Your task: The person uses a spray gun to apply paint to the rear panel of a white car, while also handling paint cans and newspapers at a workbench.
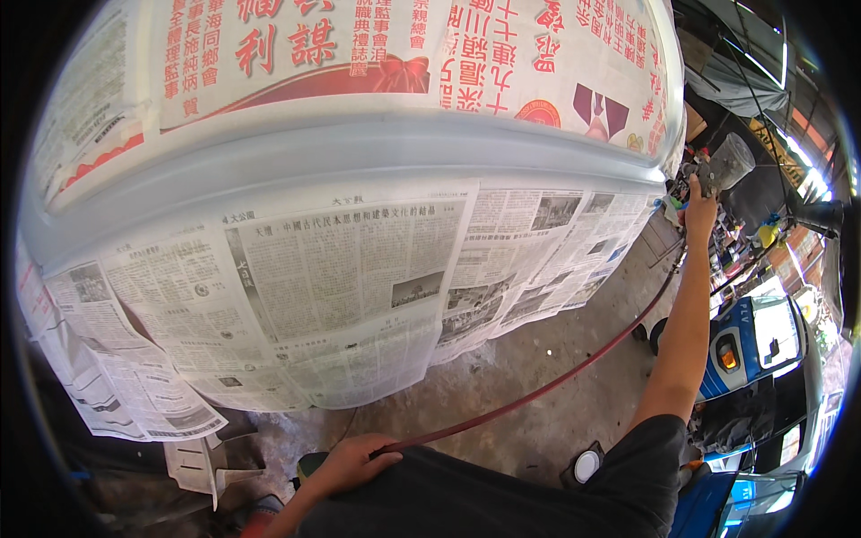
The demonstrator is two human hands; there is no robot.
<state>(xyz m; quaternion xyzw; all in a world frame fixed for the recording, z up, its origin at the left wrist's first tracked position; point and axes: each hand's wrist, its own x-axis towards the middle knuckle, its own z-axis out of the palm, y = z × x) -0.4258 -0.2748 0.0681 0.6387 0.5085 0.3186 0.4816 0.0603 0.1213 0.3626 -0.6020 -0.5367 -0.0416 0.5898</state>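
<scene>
My right hand (700,211), arm stretched far out to the right, is closed around a spray gun (694,170) with a cloudy see-through cup (733,158). A dark red hose (547,387) runs in a curve from below that hand back to my left hand (352,464). The left hand is closed on the hose near my body, at the lower middle. Ahead is a large curved vehicle panel with a bare, pale grey band (359,148). Newspaper sheets (350,305) cover it below the band, and red-printed sheets (296,81) cover it above. The gun is by the panel's right end.
At the right stands a blue and white vehicle (731,345) with an orange lamp. Cluttered small items lie beyond my right hand. A bracket-like pale piece (199,466) is under the papers at lower left. A round white-topped object (587,466) sits on the concrete floor (502,421).
</scene>
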